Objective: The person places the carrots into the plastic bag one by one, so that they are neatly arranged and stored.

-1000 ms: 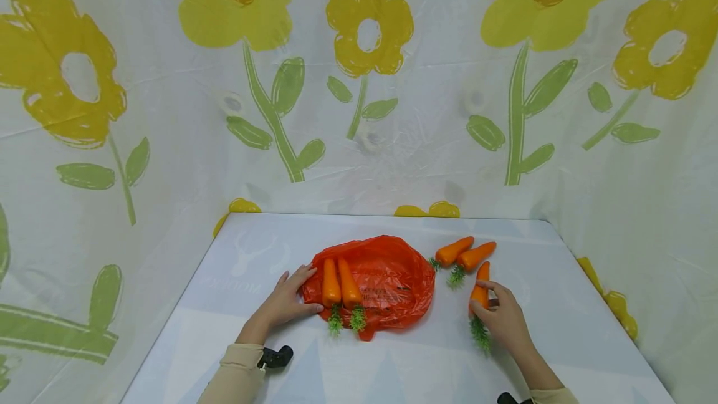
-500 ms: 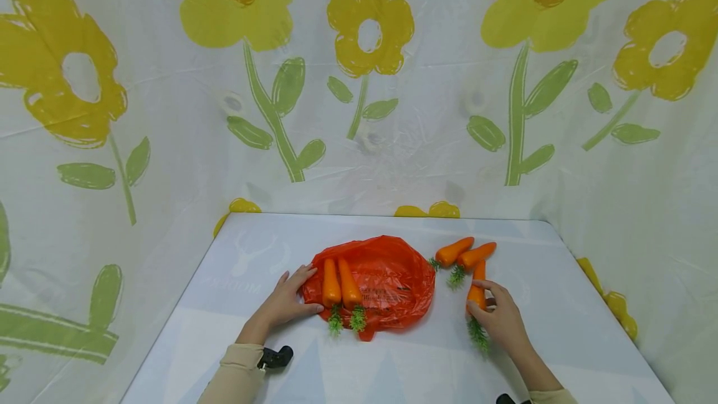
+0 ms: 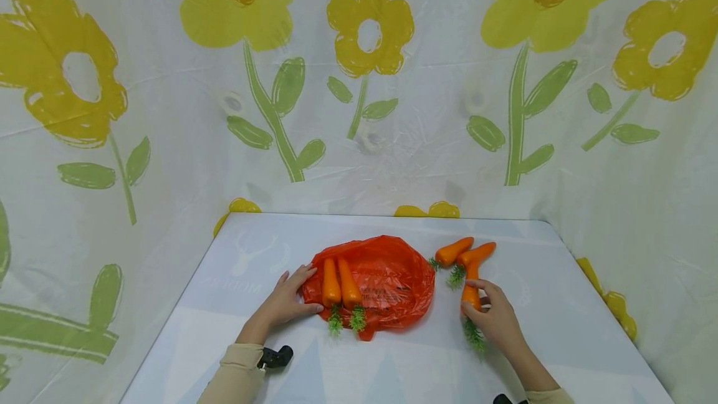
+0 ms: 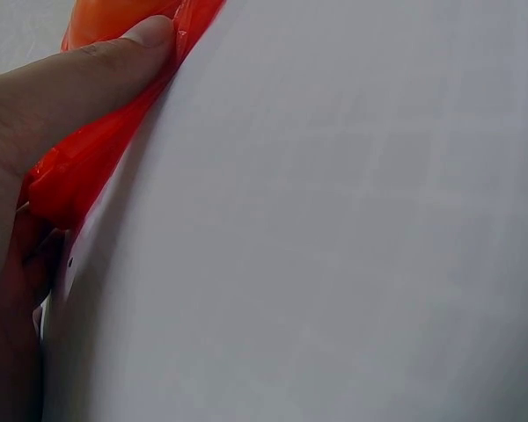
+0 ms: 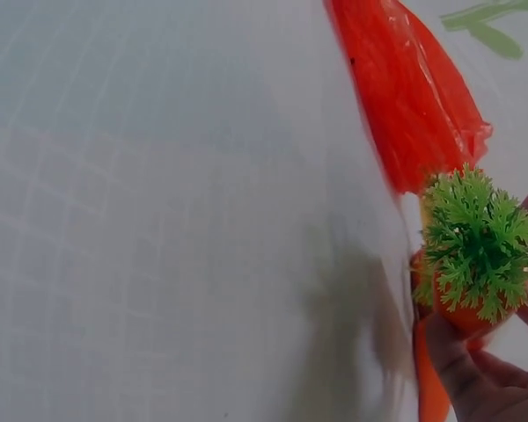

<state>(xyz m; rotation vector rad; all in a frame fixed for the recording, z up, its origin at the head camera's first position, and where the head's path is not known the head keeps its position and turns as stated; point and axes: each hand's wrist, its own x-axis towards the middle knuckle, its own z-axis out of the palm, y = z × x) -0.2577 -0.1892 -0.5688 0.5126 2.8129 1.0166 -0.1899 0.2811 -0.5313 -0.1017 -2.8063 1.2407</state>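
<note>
My right hand (image 3: 496, 317) grips a toy carrot (image 3: 470, 297) between thumb and fingers, its leafy green top (image 5: 480, 246) toward the camera in the right wrist view. A red plastic bag (image 3: 392, 292) lies spread out in the middle of the table. My left hand (image 3: 287, 301) holds the bag's left edge, with the thumb (image 4: 128, 66) against the red film in the left wrist view. Two carrots lie side by side on the bag, one left (image 3: 331, 285) and one right (image 3: 349, 285), green tops over the near edge.
Right of the bag, toward the back, lie two more carrots, one (image 3: 454, 251) close beside the other (image 3: 477, 255). All stand on a pale printed table (image 3: 359, 366). A flowered curtain (image 3: 426, 111) hangs behind and along both sides.
My right hand has moved a little to the left with its carrot, whose tip now overlaps the back carrot in the head view. The left hand, bag and other carrots stay put.
</note>
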